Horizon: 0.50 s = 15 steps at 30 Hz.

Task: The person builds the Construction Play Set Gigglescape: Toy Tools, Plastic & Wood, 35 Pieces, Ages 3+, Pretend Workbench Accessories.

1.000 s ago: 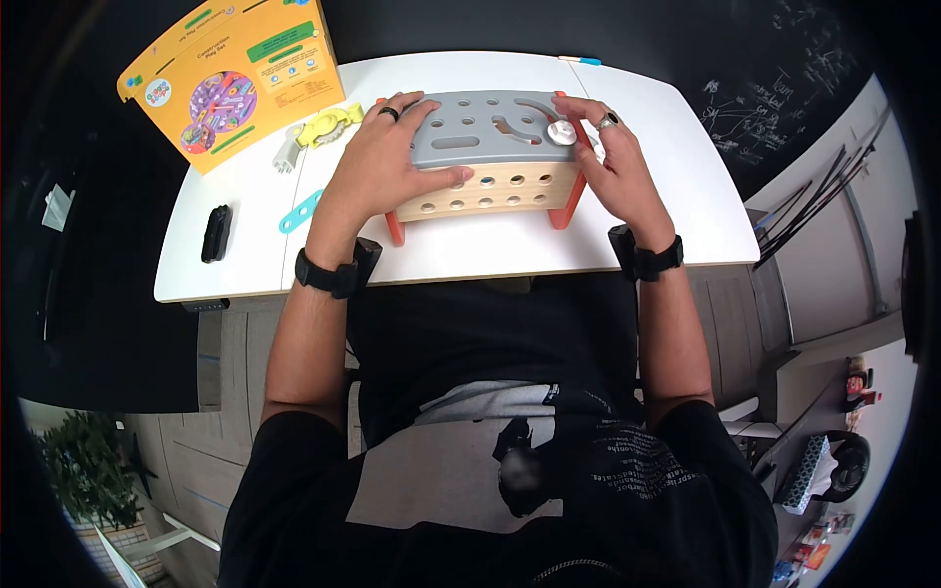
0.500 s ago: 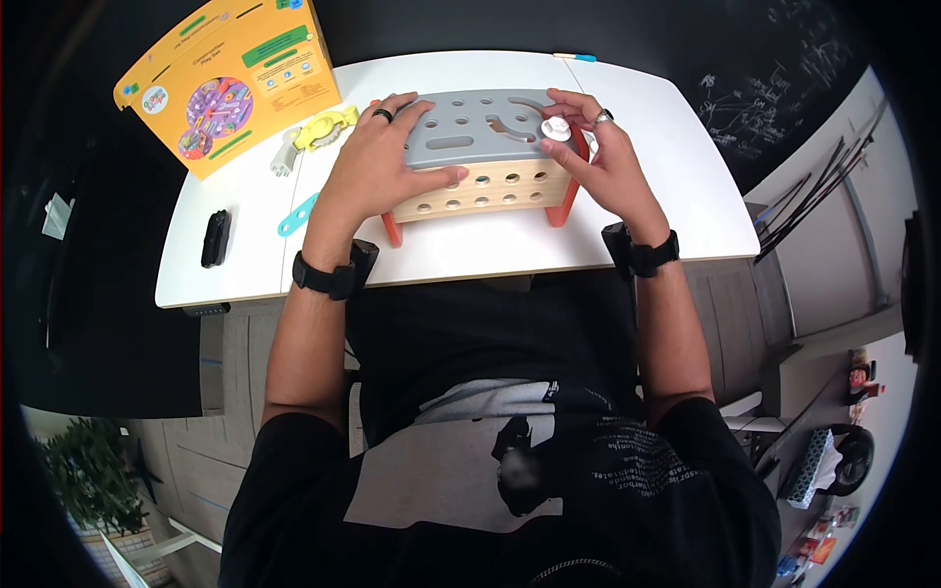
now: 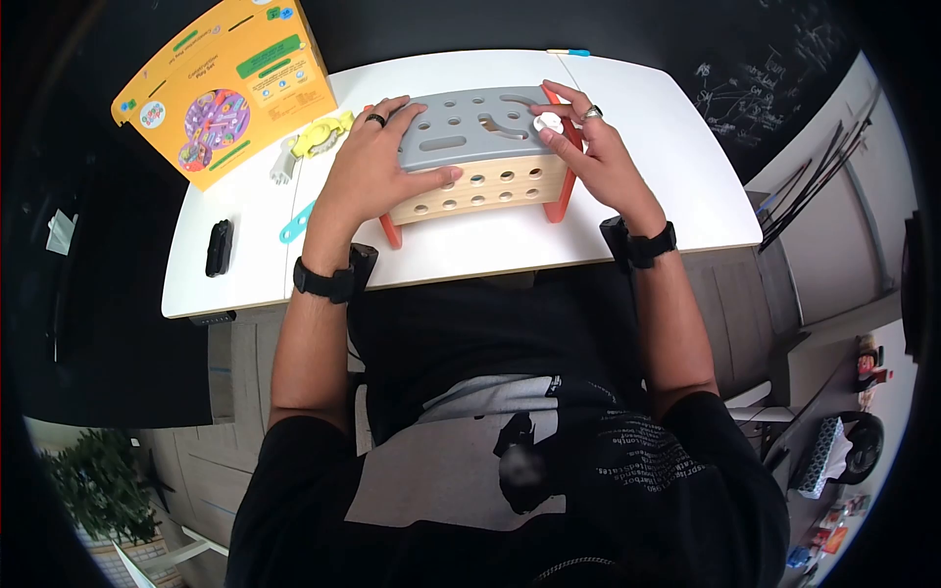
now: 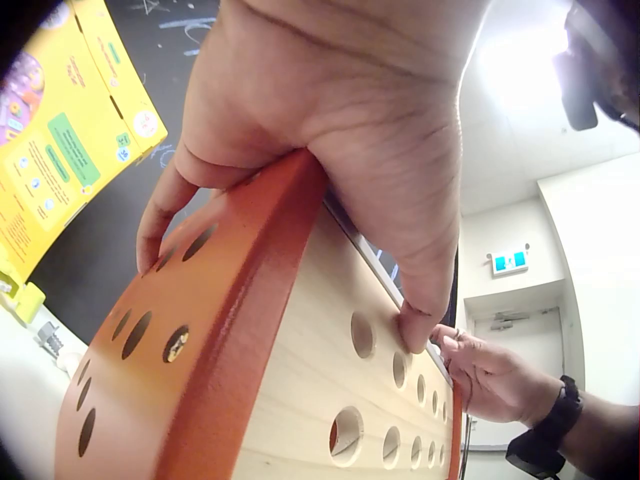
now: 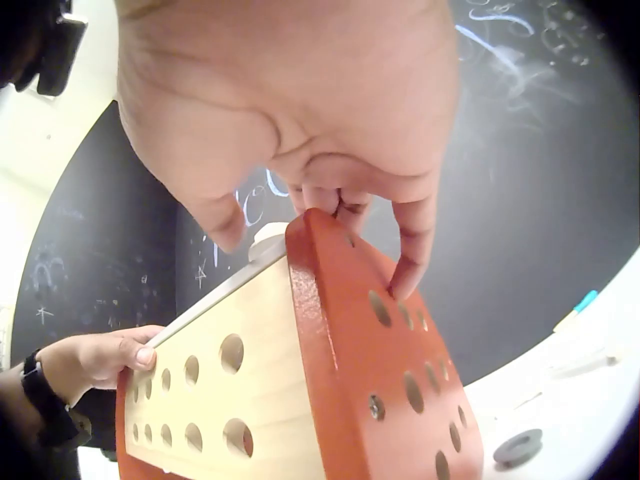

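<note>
A toy workbench with a grey top, a pale wooden front full of holes and red ends stands on the white table. My left hand grips its left end, fingers over the grey top and thumb along the wooden front. At the right end, a white knob sits on the top. My right hand has its thumb at the near side of this knob and curled fingers beyond it. One finger of that hand reaches down the outer face of the red end panel in the right wrist view.
A yellow play-set box stands at the back left. Near it lie a yellow toy piece, a grey piece, a blue strip with holes and a black case. A blue-capped marker lies at the far edge. A grey ring lies right of the workbench.
My right thumb has moved from beside the white knob onto its near side. The left hand keeps its hold. The whole head view has shifted slightly.
</note>
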Each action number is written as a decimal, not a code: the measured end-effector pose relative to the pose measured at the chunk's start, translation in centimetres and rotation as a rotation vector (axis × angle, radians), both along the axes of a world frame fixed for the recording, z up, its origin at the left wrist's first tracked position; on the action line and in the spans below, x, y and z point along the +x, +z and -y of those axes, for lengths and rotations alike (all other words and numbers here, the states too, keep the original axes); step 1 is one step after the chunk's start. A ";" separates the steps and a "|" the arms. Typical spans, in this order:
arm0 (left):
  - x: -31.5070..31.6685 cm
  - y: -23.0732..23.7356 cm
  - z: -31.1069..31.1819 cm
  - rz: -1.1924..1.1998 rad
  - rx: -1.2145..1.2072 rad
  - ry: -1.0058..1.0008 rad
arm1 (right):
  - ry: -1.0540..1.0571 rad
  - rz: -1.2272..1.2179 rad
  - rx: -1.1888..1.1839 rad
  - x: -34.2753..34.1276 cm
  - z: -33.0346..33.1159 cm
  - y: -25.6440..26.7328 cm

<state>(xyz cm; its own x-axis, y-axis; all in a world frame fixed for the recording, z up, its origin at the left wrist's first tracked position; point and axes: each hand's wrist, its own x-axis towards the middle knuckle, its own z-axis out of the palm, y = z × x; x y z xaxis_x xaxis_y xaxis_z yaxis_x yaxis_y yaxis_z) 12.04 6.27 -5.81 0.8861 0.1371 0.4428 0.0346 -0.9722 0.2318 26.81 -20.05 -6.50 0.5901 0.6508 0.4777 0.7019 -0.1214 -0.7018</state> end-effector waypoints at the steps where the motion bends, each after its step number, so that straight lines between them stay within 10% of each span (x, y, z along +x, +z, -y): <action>1: 0.0 0.1 0.0 -0.004 -0.010 -0.001 | -0.003 0.015 0.004 0.0 0.0 -0.1; 15: 0.1 -0.1 -0.1 -0.016 -0.006 0.010 | -0.011 0.045 0.022 0.3 0.0 -0.5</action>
<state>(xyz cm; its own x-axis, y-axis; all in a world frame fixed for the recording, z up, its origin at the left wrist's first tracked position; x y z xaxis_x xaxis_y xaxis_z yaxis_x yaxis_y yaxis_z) 12.17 6.38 -5.94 0.8916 0.1488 0.4277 0.0482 -0.9703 0.2370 27.07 -20.05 -7.02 0.5753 0.6331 0.5179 0.7312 -0.1143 -0.6725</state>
